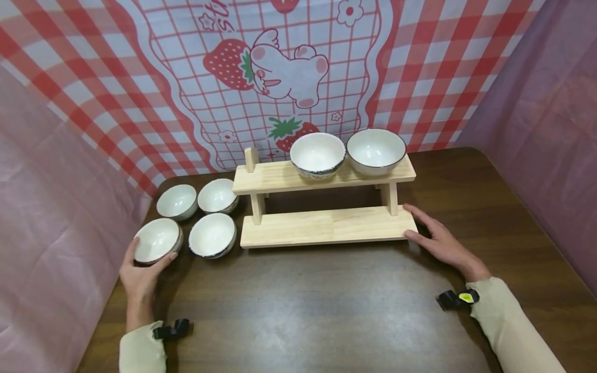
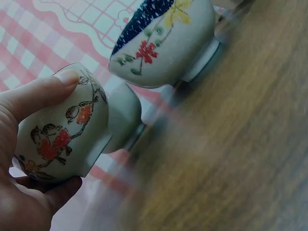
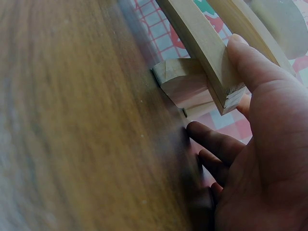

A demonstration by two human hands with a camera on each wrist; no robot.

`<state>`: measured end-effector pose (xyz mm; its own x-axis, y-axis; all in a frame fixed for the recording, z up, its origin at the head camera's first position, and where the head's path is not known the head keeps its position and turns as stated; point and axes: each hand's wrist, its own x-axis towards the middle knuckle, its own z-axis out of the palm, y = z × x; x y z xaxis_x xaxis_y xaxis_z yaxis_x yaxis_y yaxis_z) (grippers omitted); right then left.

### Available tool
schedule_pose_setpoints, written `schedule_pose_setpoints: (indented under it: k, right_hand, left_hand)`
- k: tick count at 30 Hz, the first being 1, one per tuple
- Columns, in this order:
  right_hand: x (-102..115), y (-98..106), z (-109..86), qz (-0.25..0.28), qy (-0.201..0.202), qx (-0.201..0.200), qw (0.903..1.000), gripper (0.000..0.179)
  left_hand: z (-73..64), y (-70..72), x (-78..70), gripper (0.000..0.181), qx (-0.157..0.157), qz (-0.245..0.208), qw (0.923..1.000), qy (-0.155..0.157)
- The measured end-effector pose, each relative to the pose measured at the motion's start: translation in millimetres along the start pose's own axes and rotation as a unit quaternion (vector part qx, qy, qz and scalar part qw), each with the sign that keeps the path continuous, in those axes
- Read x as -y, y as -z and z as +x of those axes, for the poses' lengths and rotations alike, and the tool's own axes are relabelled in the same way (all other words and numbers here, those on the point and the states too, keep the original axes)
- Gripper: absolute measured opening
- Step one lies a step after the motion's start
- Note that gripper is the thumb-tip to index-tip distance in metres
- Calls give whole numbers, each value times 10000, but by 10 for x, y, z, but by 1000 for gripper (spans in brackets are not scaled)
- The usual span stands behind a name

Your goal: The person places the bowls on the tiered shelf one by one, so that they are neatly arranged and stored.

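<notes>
At the left end of the table my left hand [image 1: 140, 280] grips a small white bowl [image 1: 157, 240], thumb at one side of the rim and fingers round the other. In the left wrist view this bowl [image 2: 72, 130] shows painted birds in orange and brown. Close to it stands a bowl with a blue patch and flowers [image 2: 163, 48], the same white-lined bowl [image 1: 212, 234] seen from above. My right hand [image 1: 440, 241] holds the right end of a two-tier wooden stand [image 1: 328, 226], its thumb [image 3: 245, 55] on the lower board.
Two bowls, one speckled at the rim [image 1: 318, 153] and one dark-rimmed [image 1: 375, 150], sit on the upper tier. Two more, a pale bowl [image 1: 177, 201] and a white bowl [image 1: 217, 195], stand behind at left. A checked strawberry cloth [image 1: 289, 72] hangs behind the brown table [image 1: 317, 305].
</notes>
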<state>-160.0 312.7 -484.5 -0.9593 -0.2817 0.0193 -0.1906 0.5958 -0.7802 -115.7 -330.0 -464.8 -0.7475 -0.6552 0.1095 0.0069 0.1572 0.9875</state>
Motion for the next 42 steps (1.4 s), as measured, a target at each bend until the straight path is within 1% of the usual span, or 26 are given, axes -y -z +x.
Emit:
schedule_pose_setpoints:
  k: [2, 4, 8, 12, 15, 25, 29, 33, 37, 40, 42]
  right_hand:
    - [-7, 3, -5, -46, 41, -39, 10000, 70]
    - [-19, 0, -5, -97, 142, -81, 9998, 69]
    - [-34, -8, 0, -152, 321, -143, 9993, 68]
    - [-34, -12, 1, -149, 274, -139, 9994, 67]
    - [-32, -7, 1, -180, 222, -141, 9995, 67]
    - [-40, -6, -1, -158, 199, -120, 9996, 67]
    - [-45, -4, -3, -170, 259, -157, 9994, 67]
    - [-42, 5, -3, -177, 275, -167, 9993, 67]
    - [-39, 4, -6, -190, 269, -162, 9993, 67]
    - [-37, 0, -6, -196, 265, -145, 9994, 67]
    - [-34, -1, -5, -190, 246, -131, 9994, 68]
  left_hand:
    - [-8, -6, -21, 97, -2, -159, 9999, -5]
    - [-12, -6, -43, 97, 1, -221, 9998, -11]
    - [-20, -19, -104, 97, 36, -156, 9999, -17]
    - [-40, -35, -168, 97, 135, 23, 9999, -58]
    - [-61, -53, -224, 98, 190, 43, 9998, -75]
    - [-126, -104, -415, 98, 313, -123, 9993, -171]
    - [-152, -122, -498, 97, 438, 14, 9988, -238]
    - [-188, -164, -607, 97, 562, 371, 9970, -385]
    - [-225, -223, -711, 96, 717, 797, 9921, -645]
    - [-255, -272, -773, 95, 825, 920, 9894, -762]
    - [-271, -308, -803, 94, 887, 953, 9886, -761]
